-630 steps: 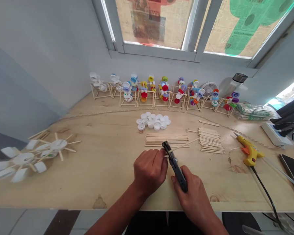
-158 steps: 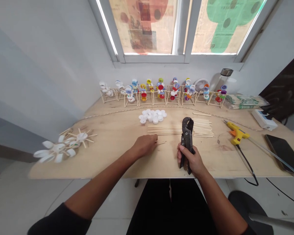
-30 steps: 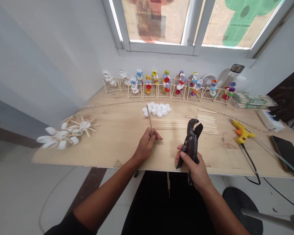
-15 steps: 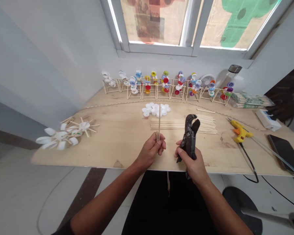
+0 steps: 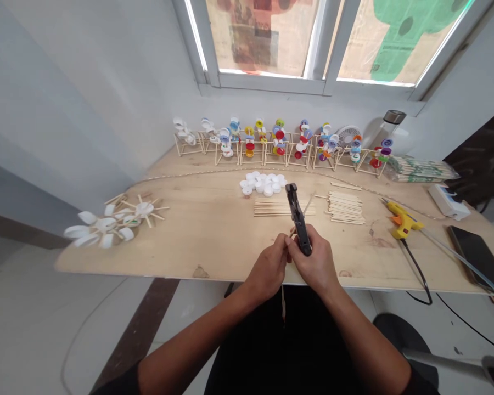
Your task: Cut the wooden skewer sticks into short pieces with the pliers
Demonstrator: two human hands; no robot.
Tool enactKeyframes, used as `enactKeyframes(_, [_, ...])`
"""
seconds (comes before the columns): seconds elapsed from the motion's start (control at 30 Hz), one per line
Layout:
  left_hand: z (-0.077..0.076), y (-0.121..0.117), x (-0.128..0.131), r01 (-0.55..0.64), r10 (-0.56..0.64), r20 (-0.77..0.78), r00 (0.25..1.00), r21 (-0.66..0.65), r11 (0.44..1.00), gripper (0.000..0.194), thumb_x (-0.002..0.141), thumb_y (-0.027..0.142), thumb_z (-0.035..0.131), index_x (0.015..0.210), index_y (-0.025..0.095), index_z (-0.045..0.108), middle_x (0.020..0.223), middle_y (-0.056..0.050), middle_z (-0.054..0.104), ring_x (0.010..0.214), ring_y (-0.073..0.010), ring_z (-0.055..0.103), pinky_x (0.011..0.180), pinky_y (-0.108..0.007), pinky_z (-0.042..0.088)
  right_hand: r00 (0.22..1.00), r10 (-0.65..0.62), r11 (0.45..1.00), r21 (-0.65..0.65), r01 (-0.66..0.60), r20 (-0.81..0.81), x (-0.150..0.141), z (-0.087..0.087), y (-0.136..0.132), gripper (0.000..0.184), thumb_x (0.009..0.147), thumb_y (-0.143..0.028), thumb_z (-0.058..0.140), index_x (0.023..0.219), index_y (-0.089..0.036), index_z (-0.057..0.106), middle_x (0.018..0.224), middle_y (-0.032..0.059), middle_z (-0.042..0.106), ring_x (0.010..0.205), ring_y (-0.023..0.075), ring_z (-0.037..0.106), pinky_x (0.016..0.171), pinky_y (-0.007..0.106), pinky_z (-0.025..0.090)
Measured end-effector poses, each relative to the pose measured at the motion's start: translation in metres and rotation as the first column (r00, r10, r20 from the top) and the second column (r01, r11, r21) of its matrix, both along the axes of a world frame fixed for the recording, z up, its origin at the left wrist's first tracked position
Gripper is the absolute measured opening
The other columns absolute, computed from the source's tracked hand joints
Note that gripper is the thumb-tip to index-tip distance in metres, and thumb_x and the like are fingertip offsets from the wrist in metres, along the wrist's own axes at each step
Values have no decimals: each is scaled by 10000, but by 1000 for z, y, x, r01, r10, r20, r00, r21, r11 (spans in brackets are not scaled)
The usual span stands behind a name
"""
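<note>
Head view: the right hand is clenched around the handles of a pair of dark metal cutters, their head pointing towards 12 o'clock; the left hand is closed just beside it, grasping a thin wooden stick that runs towards 1 o'clock past the cutters' head; its lower part is hidden by the hands; both hands sit over the near edge of a plywood tabletop; white bottle caps lie clustered near 12 o'clock; a stack of wooden sticks lies at 1 o'clock; a yellow hot glue gun lies at 2 o'clock.
</note>
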State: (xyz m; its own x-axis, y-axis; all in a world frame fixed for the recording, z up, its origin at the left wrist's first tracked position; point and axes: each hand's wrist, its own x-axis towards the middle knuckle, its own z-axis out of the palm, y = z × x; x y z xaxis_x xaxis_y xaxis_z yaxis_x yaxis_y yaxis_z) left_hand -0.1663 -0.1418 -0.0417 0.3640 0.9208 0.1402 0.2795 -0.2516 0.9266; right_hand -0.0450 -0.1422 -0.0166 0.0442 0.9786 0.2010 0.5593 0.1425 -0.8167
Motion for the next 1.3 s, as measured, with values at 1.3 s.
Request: enactKeyframes(1.3, [-17, 38, -33, -322, 352, -92, 931, 247, 914, 134, 824, 307, 469, 869, 198, 532, 748, 2, 601, 672, -123, 567, 659, -226, 436, 970, -58, 996, 54, 73, -236, 13, -10, -19, 179, 776, -302, 517, 918, -195, 531, 707, -11, 517, 593, 122, 478, 570, 237, 407])
